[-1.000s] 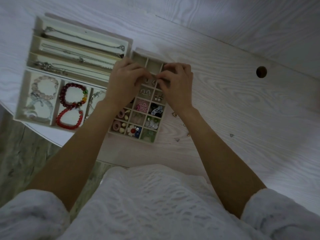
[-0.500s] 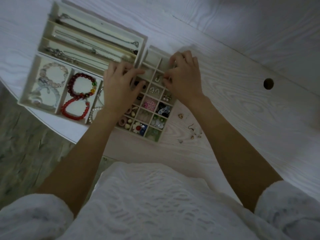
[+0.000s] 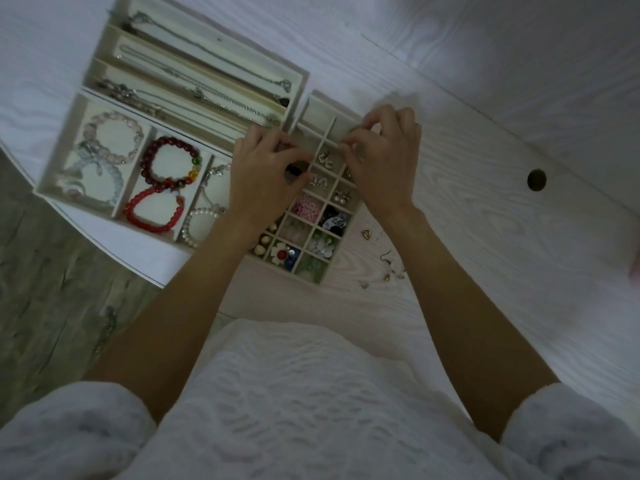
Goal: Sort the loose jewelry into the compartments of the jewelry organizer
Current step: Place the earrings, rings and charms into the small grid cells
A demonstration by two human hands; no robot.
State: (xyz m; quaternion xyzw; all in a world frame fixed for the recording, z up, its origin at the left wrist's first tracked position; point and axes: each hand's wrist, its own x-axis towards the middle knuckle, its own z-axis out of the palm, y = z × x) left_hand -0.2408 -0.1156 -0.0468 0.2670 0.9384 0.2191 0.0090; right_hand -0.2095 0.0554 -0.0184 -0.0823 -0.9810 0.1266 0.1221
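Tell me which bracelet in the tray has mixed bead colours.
The dark red bracelet in the middle section: it carries green and yellow beads. The bright red bracelet below it is one colour.

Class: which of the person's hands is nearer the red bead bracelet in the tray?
Left. The left hand hovers just right of the red bead bracelet; the right hand sits farther right, over the gridded organizer.

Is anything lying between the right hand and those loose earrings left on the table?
Nothing visible does. The loose earrings lie on bare table beside the small grid organizer, below the right hand.
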